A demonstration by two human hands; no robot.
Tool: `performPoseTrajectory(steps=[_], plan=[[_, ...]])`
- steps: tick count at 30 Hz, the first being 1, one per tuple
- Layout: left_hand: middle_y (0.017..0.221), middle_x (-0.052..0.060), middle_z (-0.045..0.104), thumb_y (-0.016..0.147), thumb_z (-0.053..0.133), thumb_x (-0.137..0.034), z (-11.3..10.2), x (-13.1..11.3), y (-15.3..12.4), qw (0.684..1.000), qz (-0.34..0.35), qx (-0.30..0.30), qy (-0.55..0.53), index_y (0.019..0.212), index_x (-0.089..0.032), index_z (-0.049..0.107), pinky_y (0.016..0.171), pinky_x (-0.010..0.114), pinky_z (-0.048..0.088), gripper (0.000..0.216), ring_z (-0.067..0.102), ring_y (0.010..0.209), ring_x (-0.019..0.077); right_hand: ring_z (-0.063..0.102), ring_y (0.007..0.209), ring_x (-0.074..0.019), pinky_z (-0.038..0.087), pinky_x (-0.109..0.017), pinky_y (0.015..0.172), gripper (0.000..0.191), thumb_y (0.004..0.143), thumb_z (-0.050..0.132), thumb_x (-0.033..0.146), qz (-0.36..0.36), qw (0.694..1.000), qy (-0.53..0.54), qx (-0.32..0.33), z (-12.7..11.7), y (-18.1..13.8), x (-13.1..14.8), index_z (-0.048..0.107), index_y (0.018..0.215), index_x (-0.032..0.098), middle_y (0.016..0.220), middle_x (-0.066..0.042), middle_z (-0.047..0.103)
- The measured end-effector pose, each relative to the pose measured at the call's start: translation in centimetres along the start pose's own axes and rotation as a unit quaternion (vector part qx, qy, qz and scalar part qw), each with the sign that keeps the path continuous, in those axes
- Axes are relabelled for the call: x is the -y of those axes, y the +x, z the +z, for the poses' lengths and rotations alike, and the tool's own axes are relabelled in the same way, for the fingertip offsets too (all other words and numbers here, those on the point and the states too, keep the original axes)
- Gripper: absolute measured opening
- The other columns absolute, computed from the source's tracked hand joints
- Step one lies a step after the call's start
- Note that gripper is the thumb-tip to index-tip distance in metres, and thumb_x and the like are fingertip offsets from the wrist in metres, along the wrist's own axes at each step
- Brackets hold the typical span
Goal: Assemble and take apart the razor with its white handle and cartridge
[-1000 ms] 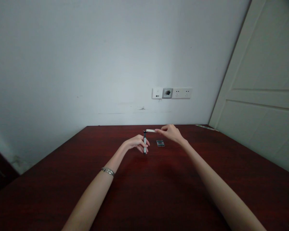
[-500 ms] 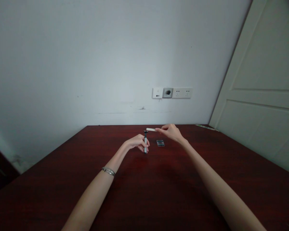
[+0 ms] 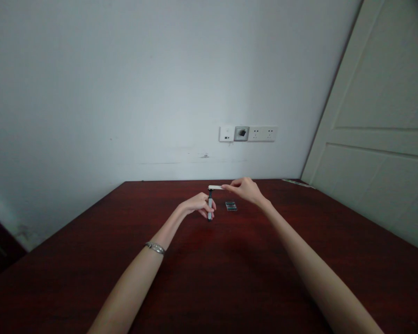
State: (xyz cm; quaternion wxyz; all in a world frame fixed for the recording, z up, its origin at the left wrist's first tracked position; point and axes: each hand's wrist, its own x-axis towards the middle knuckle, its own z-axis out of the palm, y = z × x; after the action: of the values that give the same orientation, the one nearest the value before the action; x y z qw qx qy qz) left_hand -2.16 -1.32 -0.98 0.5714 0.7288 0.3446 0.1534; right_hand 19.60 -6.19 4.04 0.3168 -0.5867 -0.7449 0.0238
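Observation:
My left hand is closed around the handle of a razor, which stands upright with its dark head at the top. The handle is pale grey with dark ends. Between the fingertips of my right hand is a slim white stick, held level and pointing left. Its left end lies over the razor's head; whether they touch I cannot tell. A small clear plastic case with dark parts lies on the table just below my right hand.
The dark red wooden table meets a pale wall at the back. Wall sockets sit above its far edge. A thin pale strip lies at the back right corner, by a white panelled door.
The white stick has moved slightly left with my right hand, so its tip now covers the top of the razor's head. My left hand has stayed nearly still.

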Motion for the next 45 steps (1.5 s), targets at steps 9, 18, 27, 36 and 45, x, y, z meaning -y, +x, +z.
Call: performPoseTrajectory(steps=[9, 18, 27, 36, 45], plan=[[0.072, 0.011, 0.068, 0.064, 0.066, -0.017, -0.3, -0.4, -0.4, 0.999, 0.045, -0.013, 0.004, 0.083, -0.009, 0.058, 0.06, 0.029, 0.053, 0.021, 0.067, 0.067, 0.0196, 0.045, 0.051, -0.0111, 0.027, -0.022, 0.049, 0.058, 0.068, 0.047, 0.07, 0.02, 0.999, 0.049, 0.0, 0.6, 0.6, -2.7, 0.066, 0.056, 0.016, 0.048, 0.0, 0.052], [0.064, 0.007, 0.065, 0.07, 0.06, -0.012, 0.1, -0.6, 0.1, 0.993, 0.052, -0.101, 0.021, 0.085, -0.01, 0.052, 0.053, 0.023, 0.05, 0.017, 0.066, 0.061, 0.0163, 0.034, 0.038, -0.0056, 0.027, -0.019, 0.035, 0.042, 0.074, 0.052, 0.054, 0.052, 0.909, 0.409, 0.065, 3.2, -0.2, -1.1, 0.061, 0.086, 0.015, 0.052, 0.006, 0.043], [0.064, 0.004, 0.064, 0.07, 0.059, -0.009, 0.0, -0.4, 0.6, 0.986, 0.082, -0.138, 0.046, 0.082, -0.012, 0.049, 0.05, 0.023, 0.048, 0.017, 0.064, 0.058, 0.0154, 0.024, 0.034, -0.001, 0.015, -0.013, 0.031, 0.032, 0.074, 0.057, 0.046, 0.144, 0.805, 0.567, 0.096, 5.4, -2.5, 3.6, 0.051, 0.087, 0.018, 0.05, 0.01, 0.038], [0.058, 0.001, 0.061, 0.069, 0.056, -0.007, -0.2, 0.0, 0.9, 0.982, 0.107, -0.152, 0.026, 0.078, -0.011, 0.05, 0.049, 0.021, 0.047, 0.011, 0.061, 0.052, 0.0122, 0.023, 0.033, -0.0015, 0.015, -0.013, 0.03, 0.034, 0.073, 0.055, 0.052, 0.155, 0.801, 0.574, 0.072, 6.9, -4.5, 4.7, 0.049, 0.084, 0.02, 0.048, 0.011, 0.035], [0.057, 0.0, 0.06, 0.065, 0.055, -0.004, -0.2, 0.3, 1.1, 0.982, 0.134, -0.128, 0.034, 0.076, -0.012, 0.05, 0.053, 0.023, 0.047, 0.014, 0.06, 0.053, 0.0122, 0.02, 0.033, -0.0007, 0.012, -0.012, 0.031, 0.04, 0.068, 0.058, 0.054, 0.165, 0.769, 0.615, 0.057, 6.6, -4.6, 5.4, 0.048, 0.085, 0.02, 0.047, 0.012, 0.033]])
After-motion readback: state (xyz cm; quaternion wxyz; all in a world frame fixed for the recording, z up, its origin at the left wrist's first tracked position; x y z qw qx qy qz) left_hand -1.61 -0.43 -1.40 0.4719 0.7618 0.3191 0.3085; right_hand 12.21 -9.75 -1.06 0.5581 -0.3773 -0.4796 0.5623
